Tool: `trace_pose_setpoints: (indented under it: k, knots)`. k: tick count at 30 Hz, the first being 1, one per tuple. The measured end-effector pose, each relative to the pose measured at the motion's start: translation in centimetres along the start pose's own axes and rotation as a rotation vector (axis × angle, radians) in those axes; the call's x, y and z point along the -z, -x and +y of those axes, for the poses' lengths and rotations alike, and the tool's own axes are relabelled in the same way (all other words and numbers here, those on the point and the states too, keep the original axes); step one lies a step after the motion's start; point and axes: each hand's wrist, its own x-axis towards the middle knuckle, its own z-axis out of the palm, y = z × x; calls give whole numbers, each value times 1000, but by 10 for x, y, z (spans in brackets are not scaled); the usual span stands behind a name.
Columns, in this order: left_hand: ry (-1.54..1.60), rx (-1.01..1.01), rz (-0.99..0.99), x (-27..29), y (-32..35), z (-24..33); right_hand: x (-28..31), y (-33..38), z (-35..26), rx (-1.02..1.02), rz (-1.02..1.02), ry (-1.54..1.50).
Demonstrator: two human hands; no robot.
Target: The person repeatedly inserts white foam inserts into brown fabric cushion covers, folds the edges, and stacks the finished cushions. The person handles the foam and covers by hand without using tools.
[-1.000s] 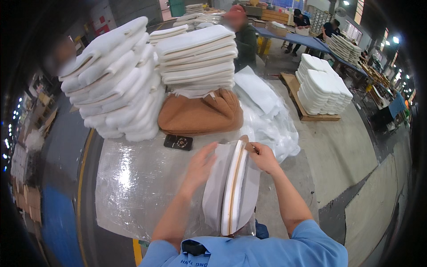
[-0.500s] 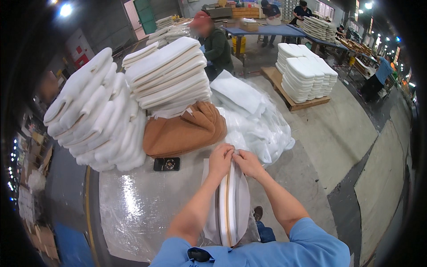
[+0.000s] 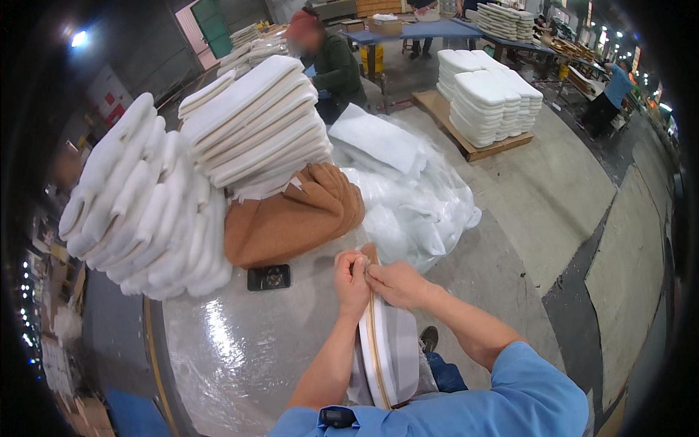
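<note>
A long white padded cushion [image 3: 371, 342] with a tan line along its edge stands in front of me. Grey-backed fabric [image 3: 404, 349] spreads along its sides, and a brown tip of cloth shows just beyond my fingers. My left hand [image 3: 351, 282] is closed in a pinch at the far end of the cushion, on the fabric edge. Close beside it, my right hand [image 3: 395, 284] also pinches the fabric there. The exact grip is partly hidden by my fingers. Brown folded fabric covers [image 3: 291, 218] lie beyond my hands to the left.
White padded pieces are piled in tall stacks [image 3: 255, 116] [image 3: 138, 211] at the left. A black phone-like object [image 3: 269, 277] lies on the plastic-covered table [image 3: 211, 364]. Clear plastic with white padding [image 3: 408, 197] sits ahead right. A person [image 3: 331, 69] works beyond the stacks.
Both hands have come nearer to me along the cushion, and a brown tip of cloth now shows beyond them. The right-side fabric has drawn in. The whole view has shifted slightly.
</note>
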Motion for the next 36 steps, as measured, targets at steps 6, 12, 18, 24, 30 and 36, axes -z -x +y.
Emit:
trace_pose_setpoints:
  k: [6,12,18,24,30,36]
  knots:
    - [-45,8,3,6,-6,5,-1,-13,24,-206,50,-482]
    - [-122,-38,-7,-1,-6,3,-17,-53,63,-150,191,-947]
    - [-191,5,16,14,-6,7,-31,-73,47,-257,142,-936]
    - [16,231,404,94,76,28,-36,-73,61,-284,237,-847]
    - [53,873,389,209,291,64,-44,-88,54,-424,330,-756]
    - [241,842,443,159,374,71,-55,-84,44,-438,477,-575]
